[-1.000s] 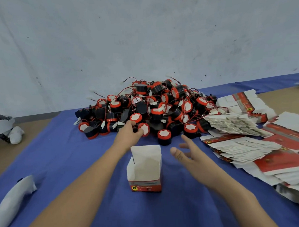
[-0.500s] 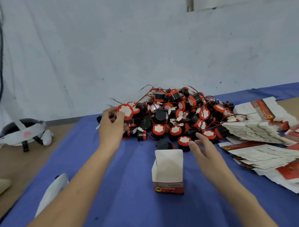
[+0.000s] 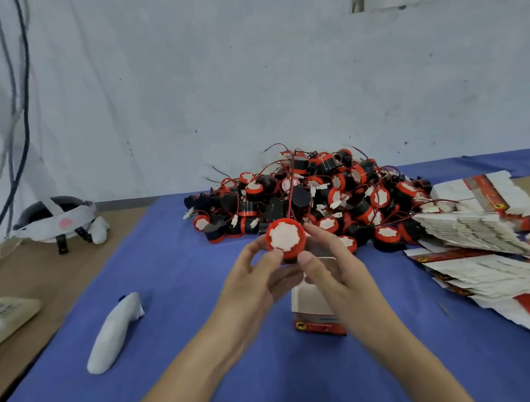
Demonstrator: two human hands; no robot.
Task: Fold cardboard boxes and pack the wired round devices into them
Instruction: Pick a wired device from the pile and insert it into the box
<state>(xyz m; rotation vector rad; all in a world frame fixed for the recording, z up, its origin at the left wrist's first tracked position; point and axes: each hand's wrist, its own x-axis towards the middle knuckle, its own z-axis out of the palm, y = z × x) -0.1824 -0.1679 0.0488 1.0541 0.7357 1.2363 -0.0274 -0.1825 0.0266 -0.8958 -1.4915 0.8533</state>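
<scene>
Wire first: with left hand and right hand pinching the round device, I'd coil it, then lower into the near box.

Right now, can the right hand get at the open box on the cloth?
Probably yes, once freed. The open box stands just below the right hand with nothing between them, but that hand and the left hand both pinch the round device, so its grip is taken.
</scene>
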